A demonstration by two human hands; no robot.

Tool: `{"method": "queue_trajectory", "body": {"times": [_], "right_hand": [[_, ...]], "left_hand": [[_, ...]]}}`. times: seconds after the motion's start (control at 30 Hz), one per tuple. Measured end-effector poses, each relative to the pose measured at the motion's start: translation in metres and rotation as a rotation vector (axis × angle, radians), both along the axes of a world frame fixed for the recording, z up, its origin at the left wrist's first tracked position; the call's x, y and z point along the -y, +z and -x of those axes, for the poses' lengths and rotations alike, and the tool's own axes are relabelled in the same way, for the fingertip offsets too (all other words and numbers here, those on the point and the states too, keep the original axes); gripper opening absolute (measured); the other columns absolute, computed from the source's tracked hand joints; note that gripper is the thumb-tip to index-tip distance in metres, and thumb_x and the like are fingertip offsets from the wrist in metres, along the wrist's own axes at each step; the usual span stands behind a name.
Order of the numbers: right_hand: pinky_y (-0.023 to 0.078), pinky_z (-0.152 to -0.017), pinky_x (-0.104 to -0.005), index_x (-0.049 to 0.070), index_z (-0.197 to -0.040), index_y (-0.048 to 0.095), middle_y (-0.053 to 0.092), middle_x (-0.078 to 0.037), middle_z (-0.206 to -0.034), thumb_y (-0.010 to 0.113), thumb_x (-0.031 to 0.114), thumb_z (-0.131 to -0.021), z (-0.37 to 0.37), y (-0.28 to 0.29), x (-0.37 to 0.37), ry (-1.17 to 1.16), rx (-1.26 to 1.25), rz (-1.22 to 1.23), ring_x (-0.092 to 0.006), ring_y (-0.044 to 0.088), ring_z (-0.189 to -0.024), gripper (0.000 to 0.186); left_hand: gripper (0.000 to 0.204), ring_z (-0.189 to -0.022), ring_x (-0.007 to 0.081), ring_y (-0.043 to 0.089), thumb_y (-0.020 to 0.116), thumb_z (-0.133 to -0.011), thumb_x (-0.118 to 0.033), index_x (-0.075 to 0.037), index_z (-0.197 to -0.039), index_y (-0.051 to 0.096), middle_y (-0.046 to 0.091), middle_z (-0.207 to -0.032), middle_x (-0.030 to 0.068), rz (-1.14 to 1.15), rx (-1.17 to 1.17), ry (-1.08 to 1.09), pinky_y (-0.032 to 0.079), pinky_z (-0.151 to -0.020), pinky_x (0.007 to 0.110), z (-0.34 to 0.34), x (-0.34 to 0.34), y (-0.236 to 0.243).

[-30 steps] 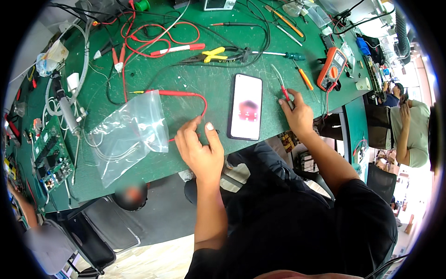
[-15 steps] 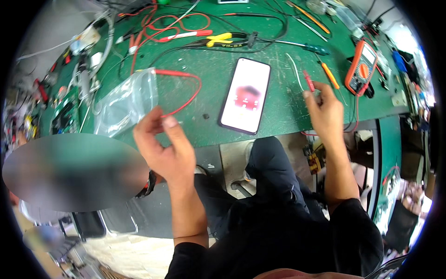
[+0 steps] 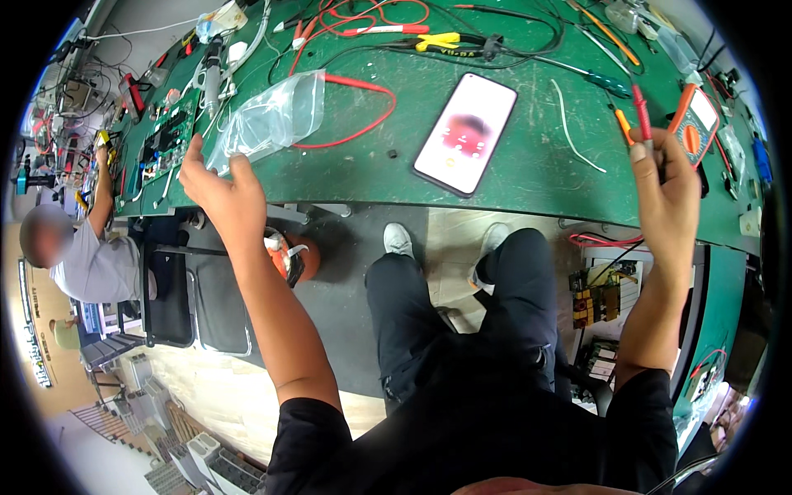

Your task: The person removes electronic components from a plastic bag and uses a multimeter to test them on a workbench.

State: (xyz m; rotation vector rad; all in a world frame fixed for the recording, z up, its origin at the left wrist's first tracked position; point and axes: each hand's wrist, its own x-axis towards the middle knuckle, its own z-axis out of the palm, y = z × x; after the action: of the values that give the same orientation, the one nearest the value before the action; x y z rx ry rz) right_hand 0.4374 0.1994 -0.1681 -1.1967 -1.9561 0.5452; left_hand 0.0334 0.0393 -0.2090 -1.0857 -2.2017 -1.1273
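At the near edge of a green workbench [image 3: 371, 177], a person's left hand [image 3: 227, 198], thumb and fingers spread apart, is just beside a clear plastic bag [image 3: 285, 115], while the right hand [image 3: 672, 190] pinches a red probe [image 3: 641, 107] near an orange multimeter [image 3: 695, 124]. Between the hands, a lit phone [image 3: 466, 136] lies face up; farther back lie yellow-handled pliers [image 3: 450, 43].

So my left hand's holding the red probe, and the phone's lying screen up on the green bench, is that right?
Not quite: the head view shows the red probe in your right hand, not your left hand. The phone does lie screen up on the green bench.
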Motion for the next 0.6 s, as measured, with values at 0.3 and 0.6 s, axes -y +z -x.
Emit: {"method": "queue_trajectory", "body": {"times": [0.3, 0.6], "right_hand": [[0.027, -0.053, -0.0223, -0.001, -0.098, 0.06, 0.043, 0.006, -0.068, 0.057, 0.008, -0.091, 0.061, 0.02, 0.007, 0.226, -0.052, 0.219, -0.0025, 0.035, -0.062, 0.012], [0.033, -0.053, -0.0279, 0.0, -0.092, 0.062, 0.048, 0.001, -0.064, 0.061, 0.014, -0.086, 0.111, 0.029, 0.016, 0.484, 0.037, 0.316, -0.0087, 0.042, -0.06, 0.016]], "left_hand": [[0.075, -0.13, 0.0365, 0.042, 0.069, -0.075, -0.011, -0.003, -0.142, 0.036, 0.046, -0.138, 0.0193, 0.402, -0.221, -0.218, 0.029, -0.109, 0.047, 0.066, 0.003, -0.021], [0.067, -0.125, 0.0345, 0.046, 0.07, -0.076, -0.003, -0.009, -0.137, 0.045, 0.053, -0.132, 0.0157, 0.361, -0.06, -0.28, 0.028, -0.107, 0.044, 0.049, -0.002, -0.026]]}}
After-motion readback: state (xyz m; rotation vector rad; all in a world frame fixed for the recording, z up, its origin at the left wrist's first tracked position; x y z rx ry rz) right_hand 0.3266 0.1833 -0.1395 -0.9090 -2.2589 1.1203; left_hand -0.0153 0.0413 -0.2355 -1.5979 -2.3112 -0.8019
